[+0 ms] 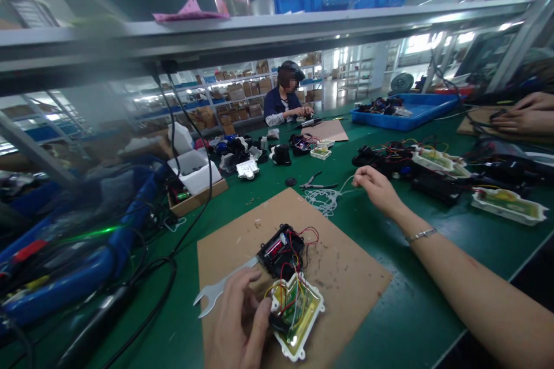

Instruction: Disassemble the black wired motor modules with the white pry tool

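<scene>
I saw the left hand (pixel 238 314) half-curled at the nine-o'clock edge of the box (pixel 313 324), hold unclear; well apart, past the board (pixel 350 282) toward two o'clock, the right hand (pixel 375 185) pinched cord (pixel 322 200)

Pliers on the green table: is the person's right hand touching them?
Apart. The head view shows a strip of green table between the pliers and the right hand.

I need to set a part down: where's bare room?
Bare green tabletop between the brown board and the right forearm; the board's smudged right side is free too. Crowded: wired parts beyond the right hand, and around the left hand.
</scene>
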A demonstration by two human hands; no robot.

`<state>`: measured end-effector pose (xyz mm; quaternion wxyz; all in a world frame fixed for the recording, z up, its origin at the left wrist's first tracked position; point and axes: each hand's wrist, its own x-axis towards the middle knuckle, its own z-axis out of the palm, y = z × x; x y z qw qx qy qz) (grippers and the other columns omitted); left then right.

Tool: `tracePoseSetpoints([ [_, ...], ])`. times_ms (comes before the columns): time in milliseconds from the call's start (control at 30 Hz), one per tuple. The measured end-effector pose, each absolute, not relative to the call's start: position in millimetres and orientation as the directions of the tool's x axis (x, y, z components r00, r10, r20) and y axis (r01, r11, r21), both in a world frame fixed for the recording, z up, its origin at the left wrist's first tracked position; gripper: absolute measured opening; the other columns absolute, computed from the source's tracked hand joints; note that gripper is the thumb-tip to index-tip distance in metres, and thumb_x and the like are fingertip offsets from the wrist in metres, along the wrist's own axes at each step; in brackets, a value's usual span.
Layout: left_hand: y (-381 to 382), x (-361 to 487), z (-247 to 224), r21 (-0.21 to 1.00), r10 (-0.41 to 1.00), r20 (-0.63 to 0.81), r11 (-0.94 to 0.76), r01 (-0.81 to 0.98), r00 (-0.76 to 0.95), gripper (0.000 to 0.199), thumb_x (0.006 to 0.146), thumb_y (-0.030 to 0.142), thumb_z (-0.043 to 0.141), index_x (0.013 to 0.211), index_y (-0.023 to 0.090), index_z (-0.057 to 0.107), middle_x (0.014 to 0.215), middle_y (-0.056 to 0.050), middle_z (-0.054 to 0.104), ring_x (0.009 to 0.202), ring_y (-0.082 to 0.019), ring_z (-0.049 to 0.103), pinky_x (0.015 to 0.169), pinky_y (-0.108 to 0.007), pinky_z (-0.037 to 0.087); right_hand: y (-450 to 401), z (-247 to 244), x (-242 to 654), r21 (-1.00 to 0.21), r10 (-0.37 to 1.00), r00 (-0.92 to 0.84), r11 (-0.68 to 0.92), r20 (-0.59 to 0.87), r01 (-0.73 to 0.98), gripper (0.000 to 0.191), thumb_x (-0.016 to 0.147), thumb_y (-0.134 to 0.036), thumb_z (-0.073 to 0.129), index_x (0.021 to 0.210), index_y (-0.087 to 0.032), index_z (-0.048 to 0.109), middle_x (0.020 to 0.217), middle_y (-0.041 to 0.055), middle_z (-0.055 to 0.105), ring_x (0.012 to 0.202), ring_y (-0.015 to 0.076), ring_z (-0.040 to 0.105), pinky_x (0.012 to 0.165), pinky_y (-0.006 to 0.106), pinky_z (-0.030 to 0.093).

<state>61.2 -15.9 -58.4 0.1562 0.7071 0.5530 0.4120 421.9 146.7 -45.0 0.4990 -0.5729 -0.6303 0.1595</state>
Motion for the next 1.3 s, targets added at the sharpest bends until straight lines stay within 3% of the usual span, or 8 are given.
tracePoseSetpoints([
  [233,-19,64,-51,0.694,0.914,0.401,-0.347,0.631,0.062,0.030,0.089,0.039,0.048,0.113,0.022,0.051,0.101,-0.007,0.057,0.077,-0.021,0.055,0.071,-0.034,0.045,128,-20,406,-0.888,0.880,0.216,0.356,0.423,0.291,0.023,0.079,-0.041,0.054,0.085,-0.018,0.050,0.070,0.0011,0.055,0.066,0.0142,0.054,0.068,0.028,0.045],
  [600,-13,64,-31,0.665,0.862,0.501,-0.443,0.601,0.081,0.028,0.091,0.034,0.046,0.114,0.019,0.049,0.094,-0.005,0.054,0.074,-0.018,0.053,0.070,-0.031,0.043,58,44,347,-0.967,0.961,-0.149,0.244,0.232,0.068,0.022,0.078,-0.036,0.064,0.084,-0.017,0.055,0.068,-0.0016,0.056,0.065,0.0107,0.051,0.064,0.024,0.041],
  [667,-15,70,-17,0.727,0.886,0.456,-0.427,0.538,0.087,0.030,0.092,0.035,0.046,0.118,0.020,0.046,0.095,-0.005,0.055,0.083,-0.019,0.054,0.076,-0.032,0.042,44,46,328,-0.990,0.961,-0.243,0.141,0.131,0.021,0.022,0.078,-0.035,0.064,0.084,-0.017,0.054,0.069,-0.0015,0.056,0.063,0.0097,0.051,0.064,0.023,0.041],
  [800,-26,86,9,0.871,0.909,0.348,-0.404,0.280,0.231,0.046,0.089,0.035,0.055,0.130,0.023,0.038,0.125,-0.007,0.049,0.115,-0.021,0.046,0.098,-0.035,0.036,15,42,292,-0.993,0.871,-0.488,-0.103,-0.060,-0.062,0.027,0.075,-0.036,0.068,0.084,-0.016,0.053,0.070,-0.0017,0.056,0.062,0.0078,0.051,0.064,0.022,0.043],
  [867,-30,91,15,0.937,0.923,0.258,-0.311,0.157,0.285,0.046,0.086,0.031,0.060,0.126,0.020,0.042,0.115,-0.007,0.056,0.108,-0.020,0.052,0.094,-0.032,0.039,5,40,280,-0.981,0.815,-0.572,-0.176,-0.097,-0.084,0.028,0.076,-0.037,0.069,0.086,-0.015,0.053,0.071,-0.0019,0.055,0.063,0.0074,0.051,0.065,0.021,0.044],
  [933,-33,91,16,0.982,0.945,0.136,-0.169,0.088,0.296,0.034,0.084,0.029,0.060,0.113,0.015,0.050,0.092,-0.005,0.060,0.086,-0.017,0.057,0.079,-0.028,0.046,-1,36,274,-0.977,0.787,-0.607,-0.200,-0.111,-0.081,0.028,0.077,-0.034,0.068,0.090,-0.015,0.052,0.073,-0.0019,0.055,0.065,0.0074,0.052,0.065,0.021,0.044],
  [1033,-36,85,11,0.997,0.959,0.017,-0.037,0.066,0.282,0.026,0.083,0.032,0.057,0.098,0.012,0.052,0.078,-0.003,0.056,0.065,-0.012,0.054,0.060,-0.023,0.047,-4,26,271,-0.988,0.791,-0.603,-0.152,-0.104,-0.028,0.029,0.075,-0.026,0.068,0.096,-0.015,0.051,0.075,-0.0021,0.055,0.066,0.0078,0.052,0.065,0.021,0.042],
  [1300,-44,75,-23,0.971,0.974,0.004,-0.058,0.231,0.228,0.023,0.083,0.032,0.050,0.099,0.015,0.049,0.076,-0.001,0.055,0.059,-0.014,0.057,0.056,-0.027,0.050,-16,-17,266,-0.905,0.896,-0.435,0.258,0.094,0.337,0.024,0.073,-0.007,0.053,0.095,-0.016,0.052,0.079,0.0004,0.056,0.069,0.0115,0.052,0.064,0.024,0.041],
])
